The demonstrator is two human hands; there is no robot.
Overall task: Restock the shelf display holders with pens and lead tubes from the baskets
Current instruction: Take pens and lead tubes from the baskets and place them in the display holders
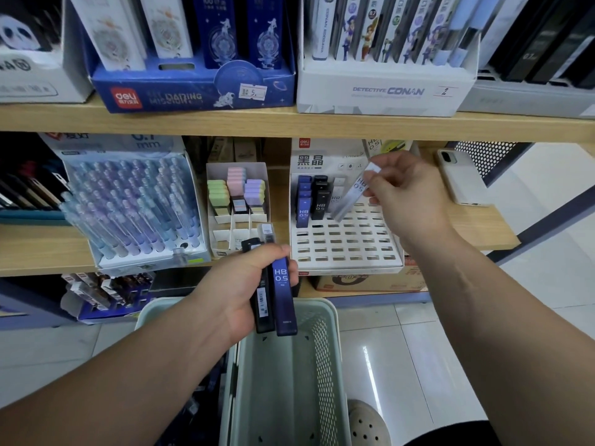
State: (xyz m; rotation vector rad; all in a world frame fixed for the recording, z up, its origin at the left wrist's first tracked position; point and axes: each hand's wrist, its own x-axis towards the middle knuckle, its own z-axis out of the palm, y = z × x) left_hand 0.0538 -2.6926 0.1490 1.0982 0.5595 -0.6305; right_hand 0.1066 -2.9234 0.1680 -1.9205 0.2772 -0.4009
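My right hand pinches a clear white lead tube by its top. The tube tilts with its lower end over the third column of the white slotted display holder. A few blue lead tubes and black lead tubes stand in the holder's back left rows. Most of its slots are bare. My left hand grips a bundle of lead tubes above the basket, a blue one and a black one in front. The pale green basket stands below my hands.
A pen display full of clear purple pens stands at the left of the middle shelf. An eraser box sits beside it. A white phone lies on the shelf's right end. Boxed goods fill the upper shelf.
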